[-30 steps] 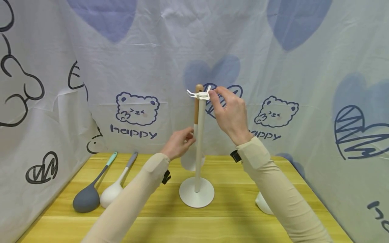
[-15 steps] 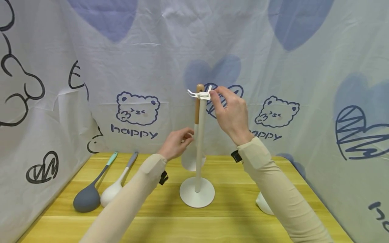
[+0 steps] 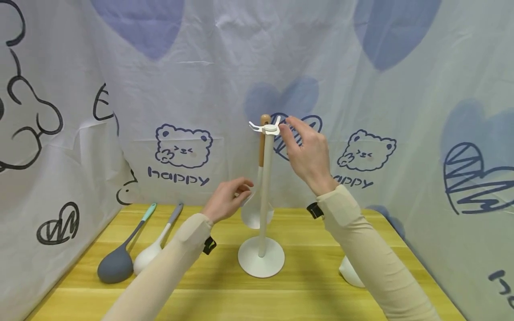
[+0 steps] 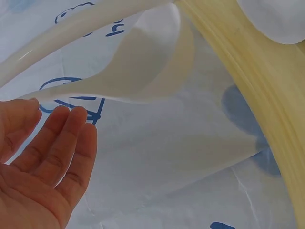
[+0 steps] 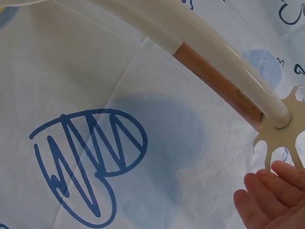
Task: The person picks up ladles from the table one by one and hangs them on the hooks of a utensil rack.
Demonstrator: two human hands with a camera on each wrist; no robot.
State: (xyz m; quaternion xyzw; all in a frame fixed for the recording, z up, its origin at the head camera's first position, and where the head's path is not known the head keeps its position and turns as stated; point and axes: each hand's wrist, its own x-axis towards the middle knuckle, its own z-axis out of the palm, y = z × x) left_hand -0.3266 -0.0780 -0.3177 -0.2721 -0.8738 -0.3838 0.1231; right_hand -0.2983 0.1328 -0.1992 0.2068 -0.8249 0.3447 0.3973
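A white utensil rack point(image 3: 264, 196) with a round base and a hooked top stands upright mid-table. Behind its pole hangs a white ladle point(image 4: 152, 62) by its wooden handle point(image 3: 262, 149), the upper end at one of the hooks. My right hand point(image 3: 311, 154) pinches a hook at the rack's right side between thumb and index finger; in the right wrist view its fingers point(image 5: 271, 193) lie against the hooked top. My left hand point(image 3: 226, 198) is just left of the ladle's neck, fingers loosely bent and holding nothing. The left wrist view shows its fingers point(image 4: 76, 152) apart from the ladle.
On the left of the wooden table point(image 3: 217, 303) lie a dark grey ladle point(image 3: 115, 265) with a mint handle tip and a white ladle point(image 3: 150, 254) with a grey handle. A white utensil point(image 3: 350, 273) is partly hidden by my right sleeve. Printed cloth point(image 3: 225, 89) surrounds the table.
My left hand has let go of the ladle's neck and drawn back to the left and down. The right hand stays at the rack's top.
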